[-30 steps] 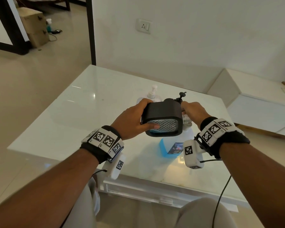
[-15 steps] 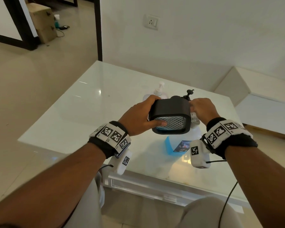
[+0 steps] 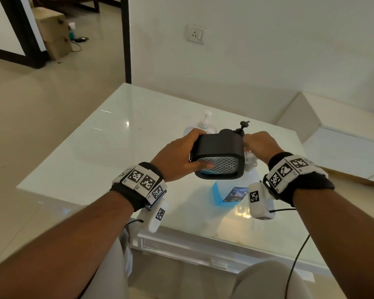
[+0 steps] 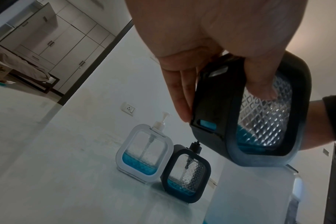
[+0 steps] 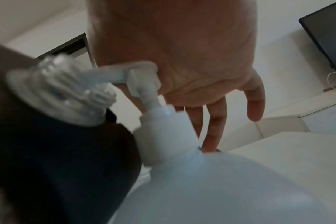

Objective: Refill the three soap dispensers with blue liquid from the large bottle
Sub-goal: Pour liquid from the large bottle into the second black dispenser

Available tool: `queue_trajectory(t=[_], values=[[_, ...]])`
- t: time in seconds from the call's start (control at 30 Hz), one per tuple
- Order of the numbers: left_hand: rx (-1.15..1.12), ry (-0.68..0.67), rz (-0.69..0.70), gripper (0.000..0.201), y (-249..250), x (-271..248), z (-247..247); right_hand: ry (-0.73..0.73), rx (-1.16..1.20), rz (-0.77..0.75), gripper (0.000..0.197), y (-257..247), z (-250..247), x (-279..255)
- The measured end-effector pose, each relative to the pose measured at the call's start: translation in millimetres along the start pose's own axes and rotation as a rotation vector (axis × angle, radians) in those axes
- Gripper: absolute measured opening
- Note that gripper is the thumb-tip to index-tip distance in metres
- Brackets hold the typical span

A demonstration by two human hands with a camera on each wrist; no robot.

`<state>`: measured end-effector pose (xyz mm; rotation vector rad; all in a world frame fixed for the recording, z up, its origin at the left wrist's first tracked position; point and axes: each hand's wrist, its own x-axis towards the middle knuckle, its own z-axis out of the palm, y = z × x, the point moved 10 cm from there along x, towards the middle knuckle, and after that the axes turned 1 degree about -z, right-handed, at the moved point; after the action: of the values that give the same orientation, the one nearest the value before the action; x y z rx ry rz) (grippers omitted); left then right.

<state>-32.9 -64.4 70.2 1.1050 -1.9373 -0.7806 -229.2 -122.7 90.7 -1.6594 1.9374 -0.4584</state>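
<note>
Three dispensers — one gripped by left hand [image 3: 177, 157], two [image 4: 186, 174] standing; right hand [image 3: 260, 144] presses bottle pump [image 5: 142, 80].

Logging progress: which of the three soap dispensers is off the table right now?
The black-framed dispenser gripped by the left hand; the white-framed one and the other black one stand on the table.

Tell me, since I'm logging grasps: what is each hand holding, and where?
Left hand grips the black dispenser by its side frame. Right hand presses the large bottle's pump head.

Head view down over the table [image 3: 95, 160]; both wrist views low, upward (shared: held black dispenser [image 3: 218, 154]).
</note>
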Motion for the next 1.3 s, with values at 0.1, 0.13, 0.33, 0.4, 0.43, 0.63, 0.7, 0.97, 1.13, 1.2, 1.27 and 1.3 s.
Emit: queue_trajectory(t=[0.1, 0.13, 0.33, 0.4, 0.43, 0.63, 0.7, 0.97, 1.13, 1.2, 1.27, 1.3], values=[[-0.009, 0.001, 0.001, 0.072, -0.6, 0.8, -2.3, 0.034, -0.046, -0.024, 0.038, 0.2, 2.7, -0.7], [-0.01, 0.0, 0.001, 0.072, -0.4, 0.9, -2.3, 0.031, -0.058, -0.033, 0.038, -0.2, 3.4, 0.0], [-0.001, -0.004, 0.007, 0.072, 1.9, 1.0, -0.2, 0.071, 0.029, -0.021, 0.036, 6.7, -1.2, 0.4], [-0.002, -0.002, 0.007, 0.07, 1.6, 0.4, -1.1, 0.084, 0.04, -0.023, 0.035, 5.7, -2.1, -2.8], [-0.003, -0.004, 0.006, 0.069, 1.4, 0.0, -1.2, 0.078, 0.036, -0.021, 0.034, 4.2, -2.7, -3.9], [-0.009, -0.017, -0.009, 0.069, -2.3, -1.3, -0.7, -0.023, 0.108, -0.001, 0.032, -10.3, -3.1, -3.9], [-0.013, -0.016, -0.004, 0.07, -1.6, -1.6, -1.1, -0.004, 0.113, 0.005, 0.034, -7.6, -0.5, -5.2], [-0.013, -0.017, 0.008, 0.07, 0.4, -1.0, 1.7, 0.09, 0.196, 0.039, 0.039, 9.6, -1.4, -9.8], [-0.017, -0.009, 0.012, 0.069, -0.4, -1.4, -1.2, 0.081, 0.179, 0.048, 0.034, 4.4, 1.5, -11.5], [-0.013, -0.01, 0.016, 0.069, 0.7, -1.6, -2.0, 0.056, 0.165, 0.039, 0.035, -0.2, 1.8, -13.7], [-0.005, -0.01, 0.019, 0.069, 1.7, -1.0, -2.1, 0.009, 0.19, 0.042, 0.036, -3.5, 2.1, -15.2], [0.0, -0.009, 0.017, 0.069, 1.6, -0.8, -1.8, -0.015, 0.201, 0.057, 0.036, -3.3, 2.4, -16.6]])
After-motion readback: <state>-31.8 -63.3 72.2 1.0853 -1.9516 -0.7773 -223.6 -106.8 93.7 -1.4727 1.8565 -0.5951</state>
